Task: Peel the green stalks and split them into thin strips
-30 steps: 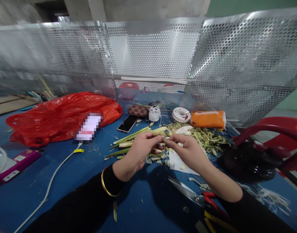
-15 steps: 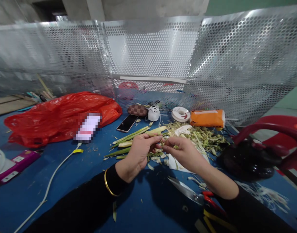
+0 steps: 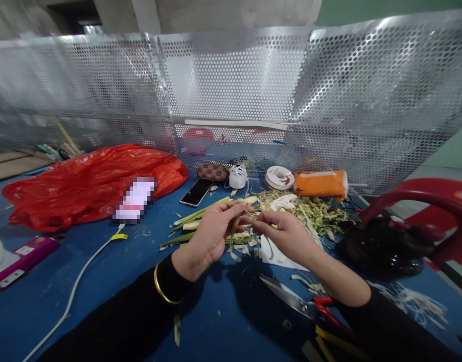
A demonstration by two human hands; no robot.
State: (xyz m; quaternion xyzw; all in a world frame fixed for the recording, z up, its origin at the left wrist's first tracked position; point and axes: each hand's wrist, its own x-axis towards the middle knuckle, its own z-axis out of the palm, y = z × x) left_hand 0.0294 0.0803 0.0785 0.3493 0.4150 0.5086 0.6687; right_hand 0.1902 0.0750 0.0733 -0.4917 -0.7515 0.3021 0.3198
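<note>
My left hand (image 3: 211,235) and my right hand (image 3: 285,232) meet above the blue table (image 3: 113,281), fingertips pinched together on a thin pale-green leaf strip (image 3: 250,217). A piece of the strip hangs down under my left fingers. Just beyond the hands lie long green stalks (image 3: 200,213) and a heap of shredded green trimmings (image 3: 313,211). A white sheet (image 3: 274,254) lies under my right hand. Scissors with red handles (image 3: 302,304) rest on the table close to my right forearm.
A red plastic bag (image 3: 87,183) fills the left. A phone (image 3: 194,192), a checkered pouch (image 3: 212,172), white thread (image 3: 238,177), a tape roll (image 3: 279,177) and an orange pack (image 3: 321,184) line the perforated metal screen (image 3: 234,90). A black kettle (image 3: 381,249) stands right; a white cable (image 3: 80,281) runs left.
Both hands stay pinched on the strip and have shifted slightly; the left fingers have worked along it, and a loose piece now hangs below them.
</note>
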